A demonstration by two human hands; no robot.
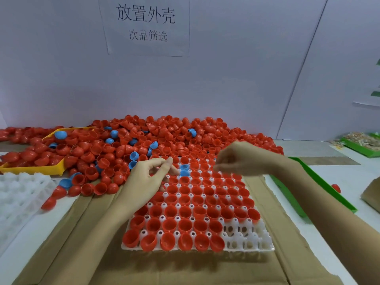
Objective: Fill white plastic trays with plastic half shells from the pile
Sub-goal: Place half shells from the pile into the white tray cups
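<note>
I saw the left hand (147,177) over the far left part of the white tray (249,242). Its fingers were curled, and the thumb and first finger came close together at the tips. I could not tell if it held a shell, since red showed behind the fingers. The right hand (236,159) was over the far edge of the tray, a bit blurry. Its fingers pointed down and bunched together, and I could not tell if they pinched anything.

The tray lay under both hands on flat brown cardboard (86,249) on the surface. Almost all its cups had red half shells (186,211) in them, open side up. Two blue half shells (184,170) sat in the tray between the two hands, just beside the left fingertips. A few bare white cups were left at the near corner, below the right arm.

The big pile of shells (156,136) was just past both hands, touching the far edge of the tray. It was mostly red with some blue ones mixed in. A yellow tray (33,169) sat far off to the left of the left hand, partly buried in shells. Another white tray (19,194) lay nearer, also off to the left. A green tray (308,179) was right of the right arm, and one red shell (336,188) lay past it.
</note>
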